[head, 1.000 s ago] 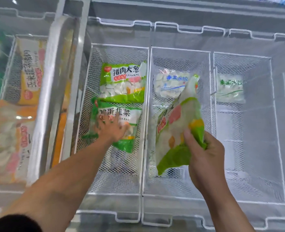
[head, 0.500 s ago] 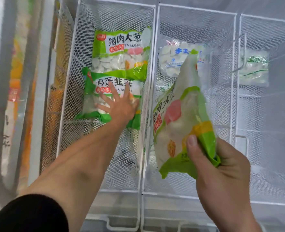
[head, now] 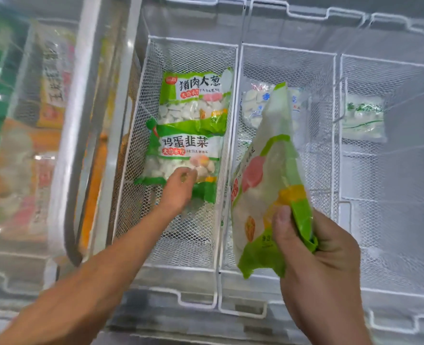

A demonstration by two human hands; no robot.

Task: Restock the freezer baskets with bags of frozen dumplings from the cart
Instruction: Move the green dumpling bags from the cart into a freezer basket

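Three white wire baskets sit side by side in the freezer. In the left basket [head: 193,41] lie two green dumpling bags: a far one [head: 196,100] and a near one [head: 186,150]. My left hand [head: 178,190] touches the near bag's front end with loosely bent fingers. My right hand [head: 315,257] grips the bottom corner of a third green bag [head: 268,185], held upright above the middle basket [head: 288,50]. A clear bag with blue print [head: 252,105] lies at that basket's far end, partly hidden. The right basket [head: 387,61] holds one pale bag [head: 364,118].
A sliding glass lid [head: 81,120] covers the freezer section to the left, with orange and green packages [head: 9,175] under it. The freezer's white rim [head: 196,298] runs along the near side.
My left hand has slid back from the middle of the near bag to its front end, and its spread fingers have drawn together. The held bag stays upright in my right hand.
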